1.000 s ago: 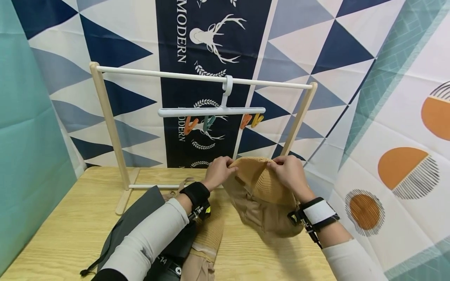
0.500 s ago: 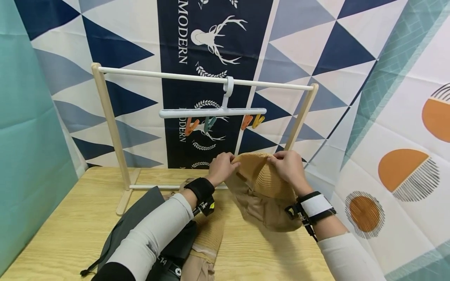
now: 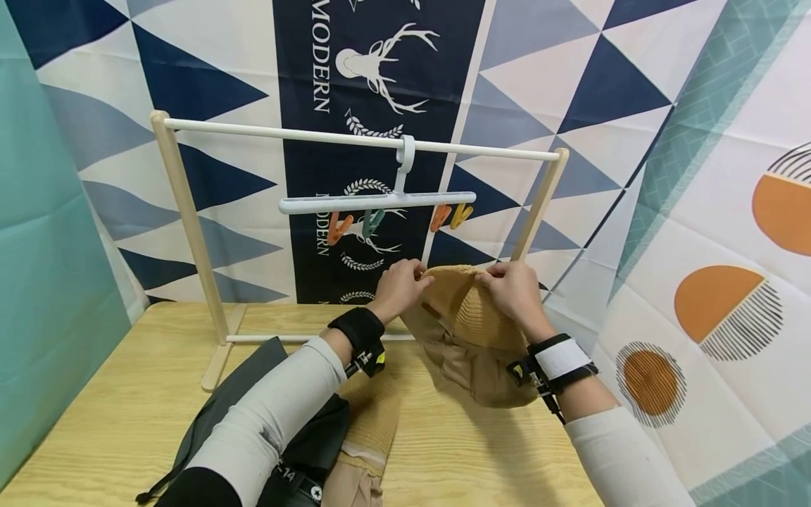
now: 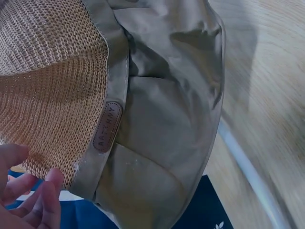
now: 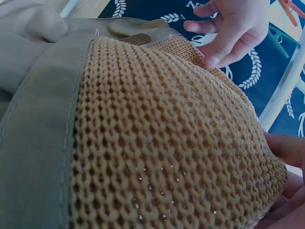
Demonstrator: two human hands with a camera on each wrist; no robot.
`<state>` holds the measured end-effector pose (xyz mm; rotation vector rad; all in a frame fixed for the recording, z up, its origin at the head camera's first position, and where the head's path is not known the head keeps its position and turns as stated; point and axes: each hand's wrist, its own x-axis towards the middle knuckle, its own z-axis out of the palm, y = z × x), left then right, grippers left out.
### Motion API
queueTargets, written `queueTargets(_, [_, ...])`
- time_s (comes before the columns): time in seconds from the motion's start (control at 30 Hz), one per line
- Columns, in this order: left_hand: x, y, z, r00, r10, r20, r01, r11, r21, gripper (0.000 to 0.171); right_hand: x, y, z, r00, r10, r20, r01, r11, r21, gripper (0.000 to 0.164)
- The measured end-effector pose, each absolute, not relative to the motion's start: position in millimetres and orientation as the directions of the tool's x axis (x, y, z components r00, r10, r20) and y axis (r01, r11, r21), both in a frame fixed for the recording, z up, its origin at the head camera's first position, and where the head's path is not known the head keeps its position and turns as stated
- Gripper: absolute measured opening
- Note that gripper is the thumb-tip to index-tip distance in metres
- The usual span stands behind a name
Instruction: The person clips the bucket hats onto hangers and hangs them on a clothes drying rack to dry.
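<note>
A sun hat [image 3: 489,317] with a tan knitted crown and a beige cloth brim [image 3: 497,380] hangs over the table's right side. My left hand [image 3: 399,287] pinches the left of the crown's upper edge; my right hand [image 3: 512,292] grips it on the right. The brim droops below. In the left wrist view a small brown label [image 4: 107,127] shows on the band. Above and behind the hat, a pale blue hanger [image 3: 380,202] hangs from the rack's white rail [image 3: 285,133], with orange clips [image 3: 338,229], a green clip [image 3: 372,222] and a yellow clip [image 3: 462,215].
On the wooden table [image 3: 133,394], a dark grey fabric item [image 3: 234,394] with a cord lies under my left forearm. Beside it lies another tan knitted piece [image 3: 370,415] with beige cloth. The rack's wooden posts [image 3: 190,225] stand at the back, before a patterned cloth backdrop [image 3: 374,63].
Both hands have lifted the hat slightly, bringing its top edge closer to the hanger. Their grip on the crown stays much the same, and the view has shifted a little.
</note>
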<state>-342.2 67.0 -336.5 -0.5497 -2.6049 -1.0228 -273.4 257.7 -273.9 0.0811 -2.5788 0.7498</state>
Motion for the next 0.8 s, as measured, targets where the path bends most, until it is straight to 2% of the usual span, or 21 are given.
queueTargets(0.33, [-346,70,-331,-0.863,0.235,0.448,0.484,0.639,0.597,0.028,-275,251,-268,-0.909,0.071,0.41,-0.161,0.848,-0.505,0.021])
queueTargets(0.8, [-346,78,-320,-0.874,0.203,0.441,0.459,0.639,0.617,0.024,-278,255,-260,-0.912,0.093,0.4,-0.131,0.857,-0.498,0.022])
